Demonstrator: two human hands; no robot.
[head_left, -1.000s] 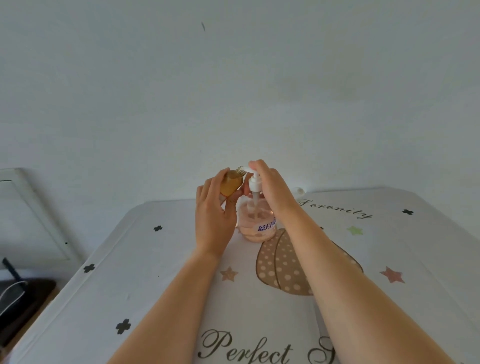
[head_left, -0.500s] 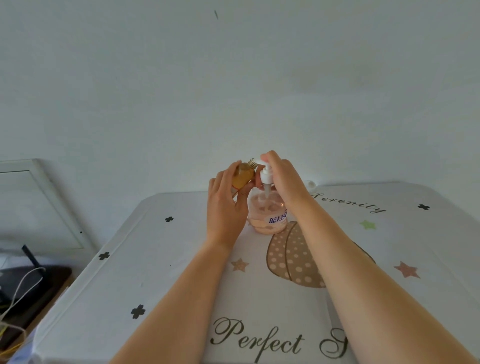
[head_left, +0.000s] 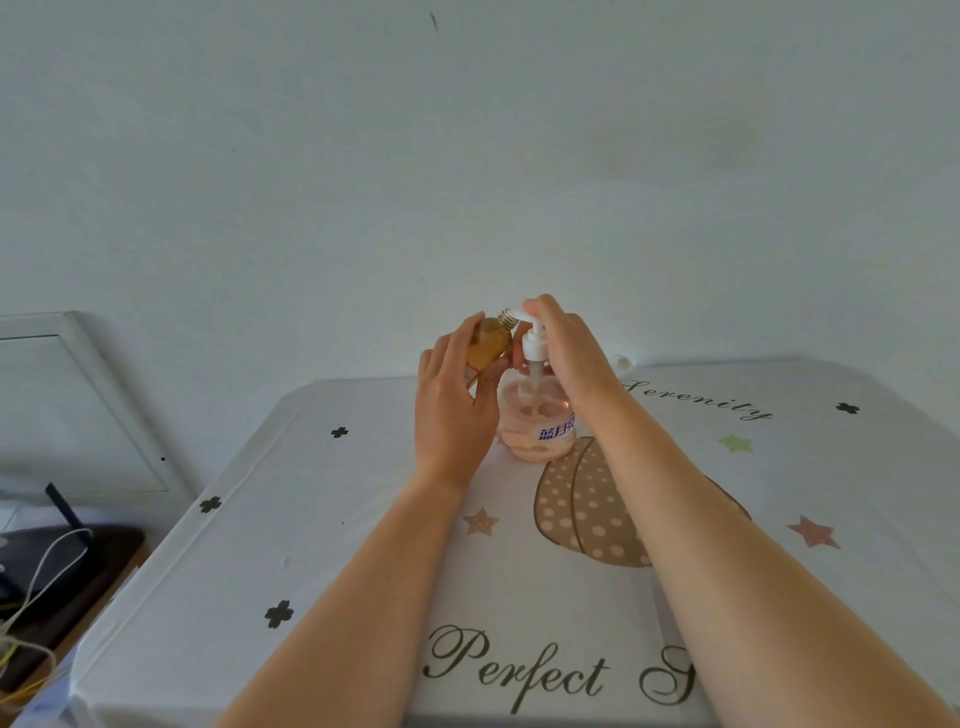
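**Amber bottle at the pump spout, ready to fill**

The amber bottle (head_left: 487, 344) is up off the table in my left hand (head_left: 452, 410). My fingers and thumb are wrapped round its body, and it is tilted so its threaded neck touches the spout. Just right of it stands the pump bottle (head_left: 535, 421) of pink soap. My right hand (head_left: 571, 358) is bent over the pump head (head_left: 535, 345), bearing down on it.

To do this well, I think I should keep the small mouth right under the spout and press slowly. A short stroke should keep the soap from overshooting the narrow neck. My own fingers hide the opening, so I can't tell how full it is.

Around me, a white frame (head_left: 88, 364) leans on the wall at far left. Below it sits a dark box (head_left: 62, 561) with loose cables, well clear of the work. The printed tablecloth (head_left: 291, 545) could slide if I push sideways. A white cap (head_left: 621, 362) lies behind my right wrist.
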